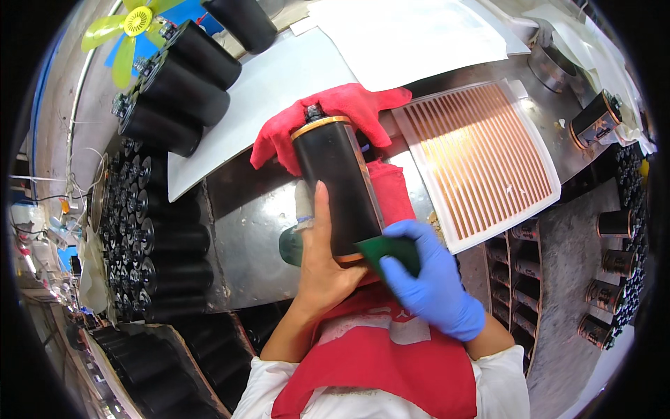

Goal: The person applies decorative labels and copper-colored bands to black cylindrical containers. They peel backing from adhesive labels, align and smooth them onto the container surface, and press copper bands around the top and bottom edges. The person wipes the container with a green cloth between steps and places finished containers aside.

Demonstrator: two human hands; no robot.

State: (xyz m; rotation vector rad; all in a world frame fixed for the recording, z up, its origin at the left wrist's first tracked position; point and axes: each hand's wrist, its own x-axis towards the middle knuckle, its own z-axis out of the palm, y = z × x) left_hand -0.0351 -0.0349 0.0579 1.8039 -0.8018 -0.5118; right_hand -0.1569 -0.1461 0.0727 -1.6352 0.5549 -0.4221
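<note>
A black cylinder (335,185) with gold bands at both ends and a metal fitting at its far end lies in front of me, tilted slightly left. Its far end rests on a red cloth (349,105), and a printed panel runs along its right side. My left hand (324,262), bare, grips the cylinder's near left side, one finger stretched along it. In a blue glove, my right hand (436,283) pinches a dark green flat scraper (391,255), whose edge meets the cylinder's near right end. Another dark green piece (290,246) shows left of my left hand.
To the right lies a white sheet with copper-coloured strips (481,160). Black cylinders (171,91) stand at the far left, with many more stacked below. Labelled cylinders (597,120) are at the right, near a metal ring-shaped container (551,68). A yellow-green fan (137,22) is at the upper left.
</note>
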